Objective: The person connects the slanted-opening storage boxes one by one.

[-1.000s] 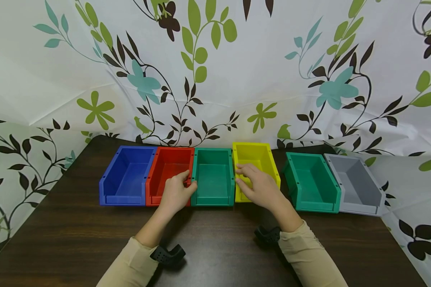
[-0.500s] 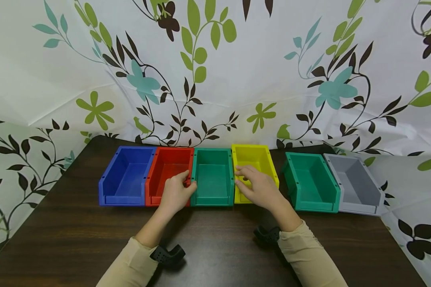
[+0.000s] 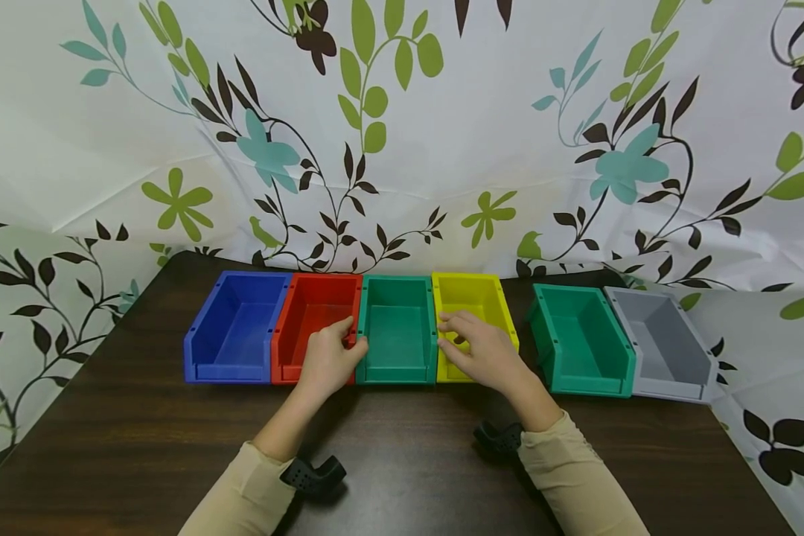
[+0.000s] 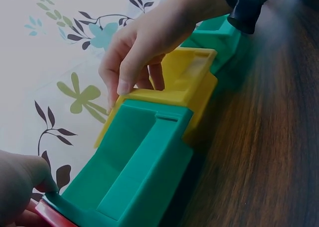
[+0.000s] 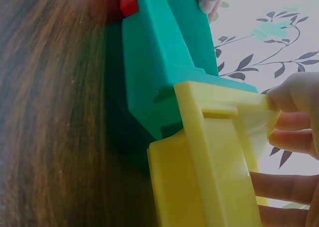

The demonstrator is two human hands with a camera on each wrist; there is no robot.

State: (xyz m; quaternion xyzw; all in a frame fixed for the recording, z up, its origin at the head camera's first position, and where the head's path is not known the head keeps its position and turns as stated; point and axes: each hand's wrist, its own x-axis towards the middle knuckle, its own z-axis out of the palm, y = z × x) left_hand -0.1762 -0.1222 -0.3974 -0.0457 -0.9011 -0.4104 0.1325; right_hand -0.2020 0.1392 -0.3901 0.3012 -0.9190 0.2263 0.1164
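In the head view, a yellow open-front storage bin (image 3: pixel 465 278) stands against the right side of a green bin (image 3: pixel 397 374). My right hand (image 3: pixel 487 356) pinches the yellow bin's left rim, its thumb over the edge and its other fingers inside, as the right wrist view shows. A red bin (image 3: pixel 283 350) adjoins the green one on the left. My left hand (image 3: pixel 327 360) pinches the rims where red and green meet, thumb on the green side and fingers in the red bin. In the left wrist view, the yellow bin (image 4: pixel 197 90) sits slightly above the green bin's edge.
A blue bin (image 3: pixel 229 374) ends the row at the left. Right of the yellow bin, past a gap, stand a second green bin (image 3: pixel 592 385) and a grey bin (image 3: pixel 673 390), both angled. All are on a dark wooden table (image 3: pixel 402 461) before a patterned cloth (image 3: pixel 442 171).
The yellow bin has slid slightly toward me and left, its front now about level with the green bin's. My right hand shifted a little with it; my left hand stayed in place.
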